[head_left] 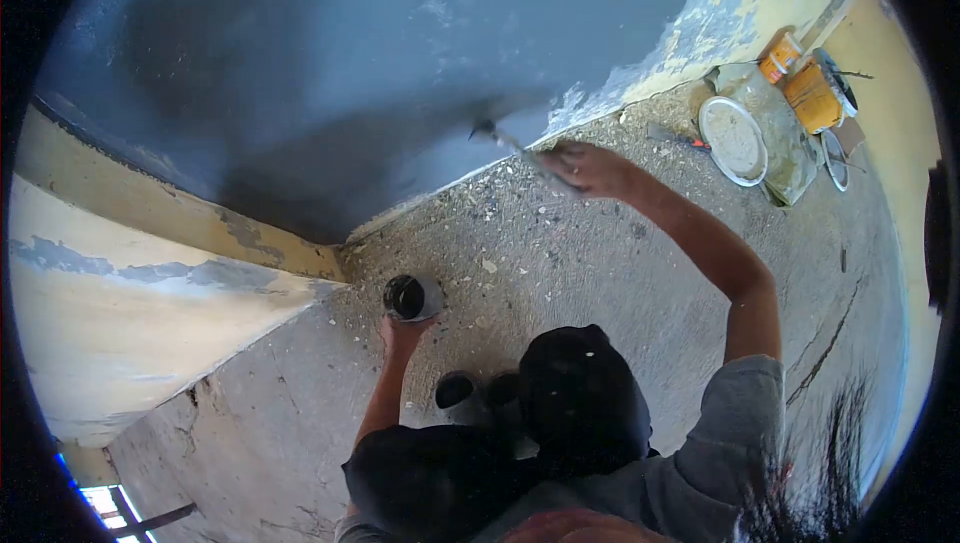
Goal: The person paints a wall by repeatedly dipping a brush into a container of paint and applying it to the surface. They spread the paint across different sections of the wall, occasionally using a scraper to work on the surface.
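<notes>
Container [431, 298], dark inside, sits in our left hand [408, 331]'s closed grip above the floor [560, 273]; our right hand [587, 170], elbow bent, reaches forward, gripping a brush [515, 148] at the grey wall [360, 53].

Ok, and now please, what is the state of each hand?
Left hand: closed on a cup-like container.
Right hand: closed on the handle of a brush-like tool, raised to the dark wall.

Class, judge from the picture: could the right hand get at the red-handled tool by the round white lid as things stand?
Probably, but not to grip it yet: the right hand holds a brush. Nothing seems to block the way to the red-handled tool.
</notes>
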Demonstrator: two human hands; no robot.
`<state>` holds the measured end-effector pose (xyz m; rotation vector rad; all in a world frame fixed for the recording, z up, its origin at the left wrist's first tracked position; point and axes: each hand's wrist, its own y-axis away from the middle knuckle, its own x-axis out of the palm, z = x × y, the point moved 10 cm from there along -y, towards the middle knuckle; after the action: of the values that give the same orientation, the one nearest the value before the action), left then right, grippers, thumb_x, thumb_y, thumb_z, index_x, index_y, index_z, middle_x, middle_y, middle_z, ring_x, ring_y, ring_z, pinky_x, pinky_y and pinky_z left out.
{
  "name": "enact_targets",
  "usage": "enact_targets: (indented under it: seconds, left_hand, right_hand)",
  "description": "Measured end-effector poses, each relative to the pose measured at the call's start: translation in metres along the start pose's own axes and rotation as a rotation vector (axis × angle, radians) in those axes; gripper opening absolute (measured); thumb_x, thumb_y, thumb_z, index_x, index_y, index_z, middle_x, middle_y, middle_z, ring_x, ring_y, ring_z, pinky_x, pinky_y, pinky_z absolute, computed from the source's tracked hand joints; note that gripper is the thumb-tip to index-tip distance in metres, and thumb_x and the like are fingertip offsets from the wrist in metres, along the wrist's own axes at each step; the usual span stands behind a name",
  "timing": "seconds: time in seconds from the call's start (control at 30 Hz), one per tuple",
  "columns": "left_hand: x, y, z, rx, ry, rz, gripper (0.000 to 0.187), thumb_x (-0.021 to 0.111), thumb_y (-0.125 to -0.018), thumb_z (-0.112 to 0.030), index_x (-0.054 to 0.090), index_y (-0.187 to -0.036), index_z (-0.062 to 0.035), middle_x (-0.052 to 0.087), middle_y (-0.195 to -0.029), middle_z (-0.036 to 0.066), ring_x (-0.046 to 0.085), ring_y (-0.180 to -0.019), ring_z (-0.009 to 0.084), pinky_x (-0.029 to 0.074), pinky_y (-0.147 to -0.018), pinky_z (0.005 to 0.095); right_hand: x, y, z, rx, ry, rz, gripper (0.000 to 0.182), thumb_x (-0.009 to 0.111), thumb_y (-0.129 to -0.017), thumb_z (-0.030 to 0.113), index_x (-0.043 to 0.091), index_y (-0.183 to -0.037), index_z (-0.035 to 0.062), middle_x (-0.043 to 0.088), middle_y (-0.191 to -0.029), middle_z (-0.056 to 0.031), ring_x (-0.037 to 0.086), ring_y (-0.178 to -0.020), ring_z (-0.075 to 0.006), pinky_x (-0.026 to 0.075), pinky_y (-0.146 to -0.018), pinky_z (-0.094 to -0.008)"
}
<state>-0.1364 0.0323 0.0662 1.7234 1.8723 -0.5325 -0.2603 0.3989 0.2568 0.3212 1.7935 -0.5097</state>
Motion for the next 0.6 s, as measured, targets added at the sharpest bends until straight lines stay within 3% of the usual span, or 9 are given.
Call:
enact_targets:
  seconds: [0.03, 0.07, 0.13, 0.23, 0.3, 0.33, 0.4, 0.5, 0.6]
  left_hand:
    - [-0.003, -0.002, -0.011, 0.003, 0.008, 0.005, 0.070, 0.093, -0.058, -0.025, 0.063, -0.118, -0.0062, 0.069, -0.114, 0.010, 0.067, -0.103, 0.0238, 0.053, -0.089, 0.0371]
    - [0.001, -0.007, -0.023, 0.022, -0.012, 0.052, 0.070, 0.093, -0.058, -0.025, 0.062, -0.118, -0.0063, 0.069, -0.114, 0.011, 0.067, -0.104, 0.0247, 0.053, -0.089, 0.0376]
    - [0.014, -0.016, -0.019, 0.039, -0.010, 0.109, 0.070, 0.092, -0.058, -0.025, 0.062, -0.119, -0.0064, 0.069, -0.114, 0.011, 0.067, -0.104, 0.0256, 0.053, -0.088, 0.0381]
    - [0.040, -0.035, -0.007, 0.137, 0.047, 0.121, 0.071, 0.091, -0.058, -0.023, 0.060, -0.120, -0.0068, 0.069, -0.113, 0.013, 0.067, -0.105, 0.0270, 0.054, -0.088, 0.0388]
    - [0.049, -0.042, -0.028, 0.213, 0.192, 0.174, 0.076, 0.090, -0.057, -0.020, 0.057, -0.124, -0.0073, 0.068, -0.113, 0.015, 0.066, -0.105, 0.0313, 0.054, -0.088, 0.0404]
    - [0.050, -0.044, -0.040, 0.214, 0.211, 0.189, 0.076, 0.090, -0.057, -0.020, 0.057, -0.124, -0.0073, 0.068, -0.113, 0.015, 0.066, -0.105, 0.0313, 0.054, -0.088, 0.0404]
    - [0.049, -0.047, -0.069, 0.290, 0.198, 0.135, 0.082, 0.090, -0.056, -0.018, 0.053, -0.127, -0.0069, 0.066, -0.115, 0.017, 0.064, -0.106, 0.0364, 0.054, -0.088, 0.0423]
    - [0.075, -0.055, -0.085, 0.348, 0.228, 0.187, 0.088, 0.090, -0.054, -0.018, 0.049, -0.131, -0.0070, 0.063, -0.119, 0.018, 0.062, -0.106, 0.0400, 0.054, -0.088, 0.0441]
    - [0.100, -0.056, -0.107, 0.458, 0.139, 0.179, 0.091, 0.090, -0.053, -0.021, 0.047, -0.132, -0.0076, 0.061, -0.122, 0.018, 0.063, -0.106, 0.0395, 0.054, -0.088, 0.0450]
  right_hand:
    - [-0.035, 0.004, 0.017, -0.192, 0.265, -0.234, 0.070, 0.069, -0.087, 0.020, 0.035, -0.144, -0.0015, 0.063, -0.111, -0.0204, 0.064, -0.097, -0.0312, 0.057, -0.083, -0.0398]
    - [-0.056, 0.006, 0.022, -0.196, 0.274, -0.224, 0.070, 0.069, -0.087, 0.020, 0.035, -0.144, -0.0015, 0.063, -0.111, -0.0204, 0.064, -0.097, -0.0312, 0.057, -0.083, -0.0398]
    - [-0.105, 0.022, 0.017, 0.120, 0.075, -0.278, 0.058, 0.069, -0.084, 0.017, 0.048, -0.132, -0.0074, 0.064, -0.104, -0.0160, 0.065, -0.090, -0.0245, 0.056, -0.077, -0.0387]
    - [-0.111, 0.069, 0.040, 0.268, -0.077, -0.254, 0.055, 0.069, -0.085, 0.017, 0.050, -0.132, -0.0058, 0.067, -0.100, -0.0171, 0.068, -0.086, -0.0245, 0.056, -0.071, -0.0367]
    - [-0.119, 0.104, 0.035, 0.650, -0.481, -0.379, 0.048, 0.062, -0.093, 0.017, 0.049, -0.130, -0.0090, 0.068, -0.097, -0.0179, 0.069, -0.076, -0.0266, 0.058, -0.067, -0.0356]
    - [-0.119, 0.107, 0.047, 0.660, -0.468, -0.362, 0.048, 0.062, -0.093, 0.017, 0.049, -0.130, -0.0090, 0.068, -0.097, -0.0179, 0.069, -0.076, -0.0266, 0.058, -0.067, -0.0356]
    - [-0.104, 0.159, 0.037, 1.155, -0.959, -0.708, 0.039, 0.054, -0.100, 0.020, 0.052, -0.125, -0.0099, 0.069, -0.090, -0.0191, 0.070, -0.073, -0.0255, 0.057, -0.060, -0.0342]
    - [-0.140, 0.187, 0.047, 1.317, -0.905, -0.768, 0.039, 0.042, -0.105, 0.025, 0.054, -0.118, -0.0092, 0.068, -0.078, -0.0193, 0.068, -0.059, -0.0256, 0.055, -0.050, -0.0333]
    - [-0.204, 0.178, 0.056, 1.315, -0.898, -0.772, 0.043, 0.040, -0.104, 0.031, 0.055, -0.110, -0.0086, 0.065, -0.070, -0.0189, 0.064, -0.049, -0.0259, 0.050, -0.042, -0.0314]
